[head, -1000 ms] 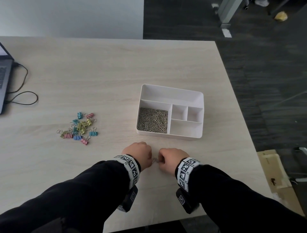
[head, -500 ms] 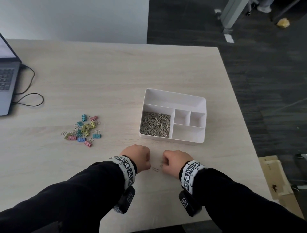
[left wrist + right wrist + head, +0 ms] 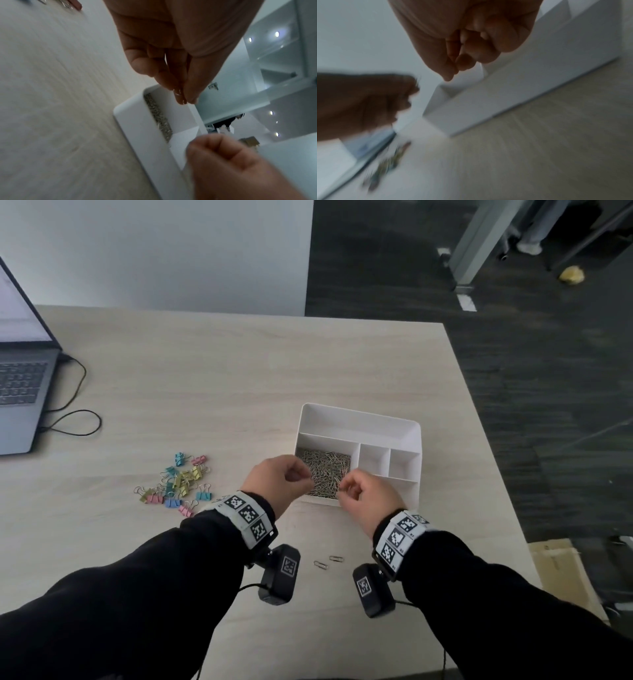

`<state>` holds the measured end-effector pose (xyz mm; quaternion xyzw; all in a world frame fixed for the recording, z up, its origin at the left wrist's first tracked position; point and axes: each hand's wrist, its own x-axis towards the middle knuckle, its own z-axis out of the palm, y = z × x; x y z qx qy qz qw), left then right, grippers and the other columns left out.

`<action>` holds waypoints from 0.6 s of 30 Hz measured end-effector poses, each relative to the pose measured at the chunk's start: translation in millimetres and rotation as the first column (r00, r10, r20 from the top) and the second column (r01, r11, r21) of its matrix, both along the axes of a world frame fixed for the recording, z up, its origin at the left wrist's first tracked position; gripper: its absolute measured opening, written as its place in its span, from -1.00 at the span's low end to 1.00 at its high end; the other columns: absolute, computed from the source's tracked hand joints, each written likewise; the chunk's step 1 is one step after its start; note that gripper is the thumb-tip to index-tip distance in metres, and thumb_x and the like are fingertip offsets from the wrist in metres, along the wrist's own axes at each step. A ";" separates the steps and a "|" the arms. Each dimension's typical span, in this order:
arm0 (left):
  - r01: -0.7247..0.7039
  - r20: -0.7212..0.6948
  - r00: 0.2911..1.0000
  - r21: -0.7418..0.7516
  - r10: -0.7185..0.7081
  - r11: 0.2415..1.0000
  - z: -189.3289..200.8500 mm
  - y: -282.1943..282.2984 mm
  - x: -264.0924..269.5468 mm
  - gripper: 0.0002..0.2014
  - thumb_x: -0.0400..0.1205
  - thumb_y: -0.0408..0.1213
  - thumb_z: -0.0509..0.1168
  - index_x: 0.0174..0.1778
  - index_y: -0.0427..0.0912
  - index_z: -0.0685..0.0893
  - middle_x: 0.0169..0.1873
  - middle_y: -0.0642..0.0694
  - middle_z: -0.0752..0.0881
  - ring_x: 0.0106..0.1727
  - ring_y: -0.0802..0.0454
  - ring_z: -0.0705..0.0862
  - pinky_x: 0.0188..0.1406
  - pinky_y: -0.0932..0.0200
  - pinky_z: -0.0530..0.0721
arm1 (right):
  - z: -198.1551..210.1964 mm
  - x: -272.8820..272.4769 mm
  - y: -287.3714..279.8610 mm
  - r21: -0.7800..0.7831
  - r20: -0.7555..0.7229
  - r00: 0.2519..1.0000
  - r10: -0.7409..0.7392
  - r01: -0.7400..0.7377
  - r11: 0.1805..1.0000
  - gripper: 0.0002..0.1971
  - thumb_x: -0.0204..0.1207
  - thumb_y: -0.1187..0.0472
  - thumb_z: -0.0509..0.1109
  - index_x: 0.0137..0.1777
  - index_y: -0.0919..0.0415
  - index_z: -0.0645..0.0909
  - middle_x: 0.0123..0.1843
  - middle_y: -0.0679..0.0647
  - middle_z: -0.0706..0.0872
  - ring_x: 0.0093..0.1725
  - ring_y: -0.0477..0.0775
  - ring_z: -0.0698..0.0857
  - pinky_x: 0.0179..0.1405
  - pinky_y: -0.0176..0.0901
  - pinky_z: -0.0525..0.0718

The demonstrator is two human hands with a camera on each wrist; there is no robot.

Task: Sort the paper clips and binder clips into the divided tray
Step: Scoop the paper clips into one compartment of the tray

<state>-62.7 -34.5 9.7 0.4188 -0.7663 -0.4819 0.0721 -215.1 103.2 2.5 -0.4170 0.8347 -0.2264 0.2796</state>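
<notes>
a second ago both hands sat low on the worktop (image 3: 212,392), picking at loose clips; now the left hand (image 3: 277,484) and right hand (image 3: 368,501) hover over the divided tray (image 3: 359,421) — each grip narrow, fingertips pinched. whether clips sit inside, i cannot tell. i judge a drop into the paper clips (image 3: 325,470) compartment, near-left, already heaped silver. two stray paper clips (image 3: 327,562) remain on the worktop — the pastel binder clips (image 3: 176,484) lie unsorted, well left.
</notes>
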 end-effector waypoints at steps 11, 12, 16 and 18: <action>0.363 0.172 0.926 -0.166 -0.336 0.917 -14.7 27.3 7.7 -0.93 0.52 -0.20 0.42 -0.22 0.11 0.71 -0.21 0.17 0.65 -0.28 0.23 0.60 -0.08 0.23 0.64 | -36.2 33.0 41.4 0.440 0.009 0.899 0.437 -0.396 0.806 -0.82 0.45 -0.04 0.28 -0.03 -0.02 0.60 0.06 -0.05 0.72 0.07 0.11 0.68 0.08 -0.10 0.63; 0.440 0.249 0.882 -0.126 -0.401 0.889 -19.4 33.7 9.5 -0.95 0.52 -0.18 0.40 -0.19 0.09 0.73 -0.19 0.15 0.68 -0.23 0.18 0.62 -0.03 0.19 0.65 | -36.8 34.0 42.5 0.449 0.008 0.904 0.427 -0.385 0.806 -0.82 0.45 -0.02 0.28 -0.03 -0.02 0.60 0.06 -0.04 0.74 0.07 0.12 0.69 0.08 -0.11 0.63; 0.611 0.452 0.709 -0.009 -0.542 0.792 -41.7 58.8 15.0 -0.82 0.50 -0.06 0.34 0.00 0.09 0.72 0.04 0.03 0.69 0.07 -0.02 0.68 0.12 0.10 0.65 | -40.5 34.8 45.1 0.498 0.048 0.921 0.387 -0.358 0.790 -0.87 0.41 0.04 0.29 -0.07 -0.06 0.60 0.03 -0.02 0.77 0.04 0.17 0.72 0.06 -0.13 0.67; 0.646 0.493 0.661 0.009 -0.566 0.763 -48.9 67.4 15.4 -0.78 0.50 0.00 0.32 0.04 0.11 0.68 0.07 0.01 0.65 0.10 -0.06 0.68 0.10 0.07 0.66 | -42.8 35.0 47.6 0.519 0.065 0.916 0.395 -0.369 0.771 -0.92 0.40 0.07 0.29 -0.12 -0.08 0.57 0.01 0.00 0.76 0.02 0.19 0.72 0.04 -0.11 0.68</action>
